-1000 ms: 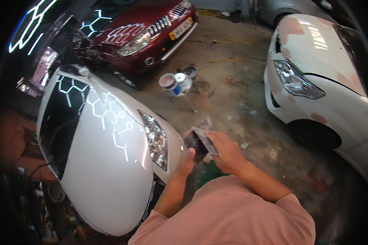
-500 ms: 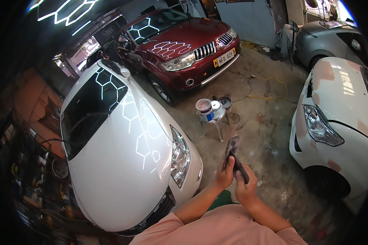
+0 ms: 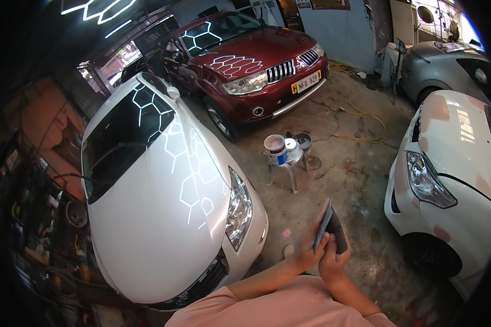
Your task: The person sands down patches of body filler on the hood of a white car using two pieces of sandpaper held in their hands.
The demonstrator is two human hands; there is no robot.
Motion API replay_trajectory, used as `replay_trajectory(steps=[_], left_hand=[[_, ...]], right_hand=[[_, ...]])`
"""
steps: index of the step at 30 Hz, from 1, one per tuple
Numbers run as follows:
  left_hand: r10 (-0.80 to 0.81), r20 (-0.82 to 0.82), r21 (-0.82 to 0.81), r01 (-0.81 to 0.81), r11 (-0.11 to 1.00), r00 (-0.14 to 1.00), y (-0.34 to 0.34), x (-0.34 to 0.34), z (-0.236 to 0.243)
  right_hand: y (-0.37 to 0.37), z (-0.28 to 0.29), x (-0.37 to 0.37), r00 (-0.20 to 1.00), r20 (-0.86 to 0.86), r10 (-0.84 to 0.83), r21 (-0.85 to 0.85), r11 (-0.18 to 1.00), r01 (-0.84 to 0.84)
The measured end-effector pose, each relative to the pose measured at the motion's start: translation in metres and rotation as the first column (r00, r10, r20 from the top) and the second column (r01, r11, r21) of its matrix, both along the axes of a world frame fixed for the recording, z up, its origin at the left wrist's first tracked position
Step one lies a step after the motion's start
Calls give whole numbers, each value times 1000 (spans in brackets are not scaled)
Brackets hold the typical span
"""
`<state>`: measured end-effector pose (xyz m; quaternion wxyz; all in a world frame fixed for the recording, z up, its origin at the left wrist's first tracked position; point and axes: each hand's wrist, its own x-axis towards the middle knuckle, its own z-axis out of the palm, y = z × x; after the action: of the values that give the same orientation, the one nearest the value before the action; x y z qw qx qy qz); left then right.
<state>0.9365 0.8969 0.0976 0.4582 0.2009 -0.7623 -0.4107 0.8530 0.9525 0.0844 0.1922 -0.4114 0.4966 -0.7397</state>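
Observation:
Both my hands are together in front of my body, holding a dark, thin sheet (image 3: 339,233) that looks like sandpaper. The sheet stands up from my fingers, folded or in two layers, with a bluish-grey face at the left and a darker face at the right. My left hand (image 3: 311,258) grips its left part, thumb pressed near the lower edge. Closed on the right part, my right hand (image 3: 333,260) has its thumb beside the left one. The fingers behind the sheet are partly hidden.
A white car (image 3: 147,234) stands close on my left, a dark red SUV (image 3: 245,60) ahead. On the right is a white car with pinkish-brown patches (image 3: 447,147). Paint cans (image 3: 275,150) sit on a small stool (image 3: 294,177). A yellow cord (image 3: 365,139) lies on the floor.
My hands have moved slightly right and down and closer together. The dark sheet has turned; its two parts, crossed before, now stand against each other like a fold.

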Motion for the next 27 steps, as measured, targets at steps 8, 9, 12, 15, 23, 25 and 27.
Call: replay_trajectory(steps=[8,9,12,15,23,25,27], left_hand=[[-14,115,21,11,1000,993,13,10,-7],[23,103,-30,-20,999,994,5,14,-7],[51,-29,26,-50,998,998,-23,12,-17],[108,-60,-79,-112,991,992,-39,1,-1],[-40,58,5,39,999,998,-10,-6,22],[-36,86,44,33,999,996,-1,-7,26],[-7,79,15,6,1000,997,6,-8,18]], right_hand=[[-17,7,-32,928,-363,-81,-62,996,62],[-17,10,-33,919,-391,-60,-64,997,38],[-3,7,-13,965,-238,109,97,991,-88],[6,5,3,982,-1,187,117,976,-186],[6,2,6,939,327,102,-5,994,-106],[6,-4,2,924,372,82,-4,996,-87],[4,6,-7,966,256,36,-2,999,-37]])
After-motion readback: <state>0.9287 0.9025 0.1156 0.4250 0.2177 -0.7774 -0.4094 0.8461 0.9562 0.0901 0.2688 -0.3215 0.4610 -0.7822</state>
